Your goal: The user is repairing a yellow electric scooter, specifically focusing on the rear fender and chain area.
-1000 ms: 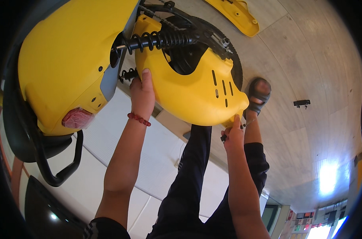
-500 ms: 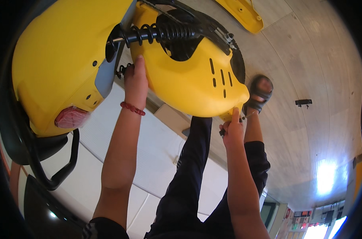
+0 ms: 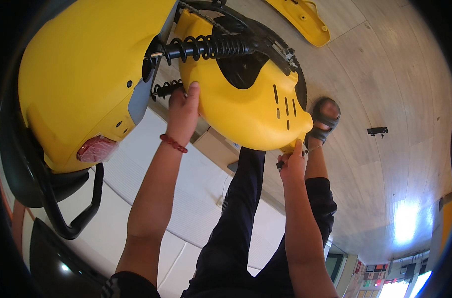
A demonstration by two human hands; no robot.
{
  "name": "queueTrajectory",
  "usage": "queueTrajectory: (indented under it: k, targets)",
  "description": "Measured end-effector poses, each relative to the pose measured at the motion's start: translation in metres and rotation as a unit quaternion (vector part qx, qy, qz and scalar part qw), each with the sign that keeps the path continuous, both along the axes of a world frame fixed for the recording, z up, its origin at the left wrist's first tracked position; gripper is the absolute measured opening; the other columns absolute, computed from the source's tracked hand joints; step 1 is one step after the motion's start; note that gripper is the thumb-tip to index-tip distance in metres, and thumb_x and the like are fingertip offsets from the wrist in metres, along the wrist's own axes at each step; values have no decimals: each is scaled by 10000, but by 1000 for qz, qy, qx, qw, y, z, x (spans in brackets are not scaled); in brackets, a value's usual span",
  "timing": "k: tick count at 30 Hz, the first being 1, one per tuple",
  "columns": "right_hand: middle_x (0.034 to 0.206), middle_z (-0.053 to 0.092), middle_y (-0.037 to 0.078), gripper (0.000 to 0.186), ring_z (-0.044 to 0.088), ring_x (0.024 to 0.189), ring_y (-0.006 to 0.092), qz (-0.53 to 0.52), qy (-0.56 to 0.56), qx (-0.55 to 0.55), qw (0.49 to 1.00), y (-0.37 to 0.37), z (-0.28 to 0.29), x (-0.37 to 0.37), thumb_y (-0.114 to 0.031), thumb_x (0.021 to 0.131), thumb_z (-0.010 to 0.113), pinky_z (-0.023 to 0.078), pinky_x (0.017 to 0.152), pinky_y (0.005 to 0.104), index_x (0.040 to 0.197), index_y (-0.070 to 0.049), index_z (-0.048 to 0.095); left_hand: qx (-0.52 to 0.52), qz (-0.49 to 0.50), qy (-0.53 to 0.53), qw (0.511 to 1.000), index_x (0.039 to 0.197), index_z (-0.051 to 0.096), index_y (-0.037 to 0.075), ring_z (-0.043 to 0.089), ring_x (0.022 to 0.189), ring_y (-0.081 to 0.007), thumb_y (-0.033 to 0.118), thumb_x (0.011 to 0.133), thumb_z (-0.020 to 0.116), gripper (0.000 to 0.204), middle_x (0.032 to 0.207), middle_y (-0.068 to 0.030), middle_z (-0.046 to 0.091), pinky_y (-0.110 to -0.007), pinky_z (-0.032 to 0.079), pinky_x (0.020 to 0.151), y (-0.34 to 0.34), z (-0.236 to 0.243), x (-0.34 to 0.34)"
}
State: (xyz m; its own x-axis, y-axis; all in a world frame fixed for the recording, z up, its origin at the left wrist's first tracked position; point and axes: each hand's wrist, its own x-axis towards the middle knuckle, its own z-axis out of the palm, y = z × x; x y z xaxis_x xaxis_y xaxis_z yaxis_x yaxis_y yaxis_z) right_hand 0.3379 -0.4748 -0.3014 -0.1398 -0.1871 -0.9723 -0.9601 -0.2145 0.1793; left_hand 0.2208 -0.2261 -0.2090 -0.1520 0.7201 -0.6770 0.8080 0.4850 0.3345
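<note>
A yellow rear fender with several slots sits around the wheel of a scooter. My left hand is closed on the fender's left edge, thumb on the outer face, its other fingers hidden behind. A black coil shock absorber runs above that hand, and a second coil spring shows beside it. At the fender's lower right end, my right hand is closed on its edge, index finger extended along it. A small black piece and a thin wire show by those fingers.
The scooter's yellow rear body, with red tail light and black grab rail, fills the left. On the wooden floor lie a yellow panel and a small black bracket. A cardboard box stands behind my leg.
The fender, shock absorber and rear body have shifted slightly right and down in view, and my left hand has moved with them. My right hand keeps its hold at the fender's end.
</note>
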Motion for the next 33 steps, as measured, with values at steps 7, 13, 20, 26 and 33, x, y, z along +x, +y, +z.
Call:
queueTrajectory:
  k: [7, 13, 20, 26, 33]
  targets:
    - [499, 316, -24, 351, 295, 391, 87, 38, 2, 26, 999, 4, 5, -2, -408, 876, 475, 390, 494, 288, 911, -60, 454, 84, -32, 39, 995, 975, 466, -129, 518, 907, -342, 449, 864, 403, 592, 991, -270, 506, -382, 409, 793, 3, -6, 6]
    - [520, 339, -22, 347, 309, 398, 83, 63, -19, 29, 997, 5, 6, -2, -397, 869, 492, 384, 472, 278, 927, -58, 443, 109, -21, 2, 994, 913, 486, -135, 543, 813, -352, 457, 861, 378, 604, 890, -259, 545, -382, 431, 734, 2, -11, 7]
    - [527, 354, -13, 334, 322, 409, 89, 86, -30, -7, 996, 8, -6, -7, -381, 876, 491, 391, 480, 286, 947, -62, 424, 141, -79, 2, 987, 824, 508, -115, 543, 733, -371, 447, 870, 367, 581, 793, -254, 556, -401, 427, 695, 5, -13, 4]
    - [523, 346, -9, 357, 328, 413, 85, 74, -4, 31, 997, 11, -5, -8, -397, 876, 490, 395, 476, 272, 952, -56, 418, 146, -116, 31, 982, 873, 479, -107, 498, 831, -417, 472, 870, 353, 592, 864, -290, 525, -451, 391, 765, 2, -23, -14]
    - [549, 369, -3, 404, 332, 400, 85, 118, -13, 55, 991, 14, 0, -6, -432, 864, 484, 410, 467, 272, 975, -51, 406, 117, -79, 70, 987, 962, 449, -108, 420, 965, -450, 503, 867, 332, 629, 986, -342, 461, -466, 335, 857, 10, -16, -13]
